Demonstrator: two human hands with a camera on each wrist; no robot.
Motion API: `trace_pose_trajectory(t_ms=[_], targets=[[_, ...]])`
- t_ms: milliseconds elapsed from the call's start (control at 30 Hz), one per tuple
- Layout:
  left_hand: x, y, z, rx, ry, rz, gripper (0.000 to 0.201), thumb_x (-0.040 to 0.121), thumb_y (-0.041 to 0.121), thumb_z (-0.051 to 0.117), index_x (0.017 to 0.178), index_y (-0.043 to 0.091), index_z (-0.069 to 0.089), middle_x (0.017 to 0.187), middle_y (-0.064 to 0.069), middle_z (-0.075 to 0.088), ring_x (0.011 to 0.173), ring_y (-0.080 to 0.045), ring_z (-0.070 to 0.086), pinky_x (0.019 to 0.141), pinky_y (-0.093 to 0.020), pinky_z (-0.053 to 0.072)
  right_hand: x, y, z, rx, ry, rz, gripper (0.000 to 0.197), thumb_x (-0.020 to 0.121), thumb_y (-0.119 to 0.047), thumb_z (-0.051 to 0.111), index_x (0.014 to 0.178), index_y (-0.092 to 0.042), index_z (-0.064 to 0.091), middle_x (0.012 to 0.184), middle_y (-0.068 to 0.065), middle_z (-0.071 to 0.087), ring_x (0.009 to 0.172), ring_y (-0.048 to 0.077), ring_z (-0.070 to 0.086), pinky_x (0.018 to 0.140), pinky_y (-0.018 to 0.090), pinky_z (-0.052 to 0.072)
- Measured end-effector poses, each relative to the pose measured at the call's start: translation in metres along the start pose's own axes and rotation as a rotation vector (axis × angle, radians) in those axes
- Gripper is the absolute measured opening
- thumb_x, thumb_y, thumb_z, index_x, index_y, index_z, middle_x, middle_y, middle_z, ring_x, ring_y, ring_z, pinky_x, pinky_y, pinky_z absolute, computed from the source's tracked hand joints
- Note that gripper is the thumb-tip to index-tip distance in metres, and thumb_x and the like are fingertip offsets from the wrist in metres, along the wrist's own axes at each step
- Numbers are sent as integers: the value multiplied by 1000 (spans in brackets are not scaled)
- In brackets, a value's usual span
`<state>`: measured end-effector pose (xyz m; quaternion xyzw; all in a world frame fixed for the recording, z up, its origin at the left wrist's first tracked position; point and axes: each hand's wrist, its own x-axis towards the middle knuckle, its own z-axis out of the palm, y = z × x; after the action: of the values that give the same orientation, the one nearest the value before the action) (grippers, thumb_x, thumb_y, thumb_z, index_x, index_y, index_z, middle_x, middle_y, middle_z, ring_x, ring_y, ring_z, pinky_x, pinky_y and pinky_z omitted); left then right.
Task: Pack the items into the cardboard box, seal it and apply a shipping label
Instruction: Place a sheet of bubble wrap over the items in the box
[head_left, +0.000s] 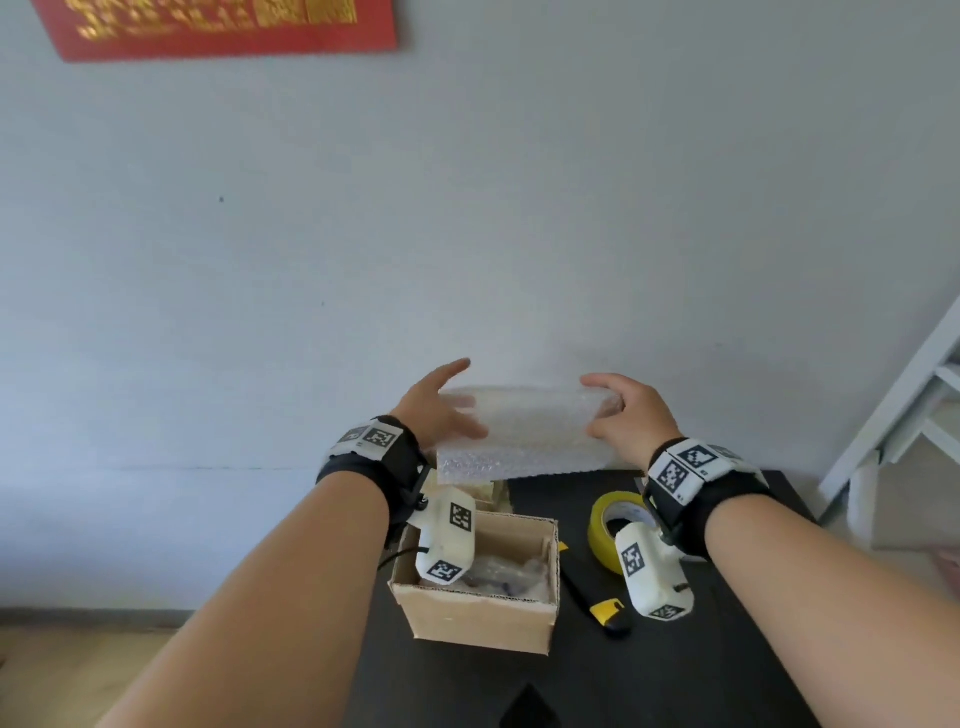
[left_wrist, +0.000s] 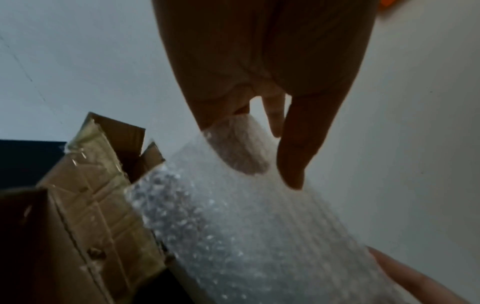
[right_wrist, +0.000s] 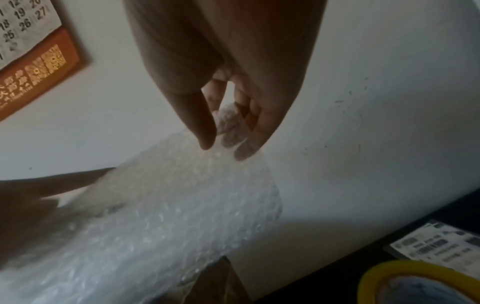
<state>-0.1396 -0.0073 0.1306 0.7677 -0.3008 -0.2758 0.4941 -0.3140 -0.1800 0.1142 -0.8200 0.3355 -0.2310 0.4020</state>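
Bubble wrap (head_left: 524, 431), translucent and pebbled, is stretched between your two hands, held up in the air behind and above the open cardboard box (head_left: 480, 613). Your left hand (head_left: 441, 410) pinches one end, thumb on the near face and fingers behind; your right hand (head_left: 626, 415) curls round the other end, where the right wrist view shows the sheet bunched between thumb and fingers. Holding it wide at both ends likely keeps the sheet flat and readable for size before it goes down as a top cushion layer. The box sits on the dark desk (head_left: 675, 675) with its flaps open; something wrapped in clear film (head_left: 511, 571) already lies inside, though what it is cannot be told. In the left wrist view a flap carries old clear tape, wrinkled and yellowed, so the box looks reused. Just right of the box lies a yellow and black utility knife (head_left: 597, 603), and beyond it a roll of yellow tape (head_left: 613, 525), both within easy reach for sealing. The shipping label (right_wrist: 441, 244) lies flat on the desk behind the tape roll; it shows barcodes and rows of print, too blurred to read. On the wall hangs a red calendar (right_wrist: 33, 59) with gold characters and date numerals including 18, 19, 25, 26 and 27; the characters are not legible. Packing appears near its end; sealing and labelling are not yet begun.
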Motion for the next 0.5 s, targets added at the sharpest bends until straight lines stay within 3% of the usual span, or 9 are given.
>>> trace_pose_trajectory(t_ms=[33, 100, 167, 267, 333, 400, 433, 500], targets=[[-2, 0, -3, 46, -34, -6, 80, 70, -4, 77, 133, 38, 51, 117, -4, 64, 97, -19, 65, 95, -39, 51, 1, -2, 1, -1, 1, 0, 53, 77, 7, 65, 119, -24, 64, 70, -2, 54, 65, 13, 55, 74, 29, 51], [-4, 0, -10, 118, -34, 0, 64, 72, -7, 75, 122, 31, 62, 117, -2, 63, 91, -14, 66, 84, -32, 55, 2, -4, 1, 12, -13, 4, 52, 76, 7, 67, 119, -22, 65, 68, -1, 55, 66, 18, 57, 81, 40, 56], [-6, 1, -16, 149, 13, 18, 48, 73, -2, 77, 111, 26, 68, 112, 1, 67, 91, -10, 66, 74, -23, 52, 4, -5, 1, 24, -24, 7, 51, 76, 5, 69, 119, -22, 66, 67, -1, 54, 67, 18, 58, 83, 43, 57], [-5, 2, -23, 148, 77, 24, 37, 75, 7, 80, 108, 20, 70, 96, 7, 68, 82, -2, 61, 78, -21, 48, 6, -9, 0, 7, -8, 2, 43, 77, -1, 73, 115, -20, 67, 71, -2, 56, 72, 19, 59, 81, 35, 55], [-3, 2, -28, 152, 106, 29, 32, 76, 15, 80, 105, 20, 68, 87, 7, 64, 75, -2, 58, 68, -18, 45, 6, -14, 0, 2, 18, -6, 30, 78, -7, 75, 105, -17, 70, 72, -5, 56, 74, 19, 59, 76, 28, 50], [-2, 2, -34, 171, 139, 45, 19, 78, 25, 78, 91, 19, 65, 76, 3, 59, 66, -8, 56, 58, -18, 43, 7, -20, 0, 14, 59, -11, 11, 79, -14, 75, 88, -15, 69, 70, -7, 57, 70, 16, 55, 69, 25, 44], [-1, 0, -37, 169, 154, 57, 19, 80, 28, 77, 80, 16, 61, 69, 2, 55, 62, -11, 52, 56, -19, 41, 6, -23, 0, 15, 75, -10, 10, 79, -17, 75, 77, -15, 65, 66, -6, 54, 64, 15, 50, 62, 25, 40], [2, -2, -42, 152, 152, 41, 31, 83, 35, 72, 74, 12, 54, 70, -3, 49, 64, -18, 47, 61, -23, 38, 6, -25, 0, 43, 64, 17, 32, 81, -22, 72, 62, -15, 47, 58, -2, 38, 55, 17, 35, 54, 28, 29]])
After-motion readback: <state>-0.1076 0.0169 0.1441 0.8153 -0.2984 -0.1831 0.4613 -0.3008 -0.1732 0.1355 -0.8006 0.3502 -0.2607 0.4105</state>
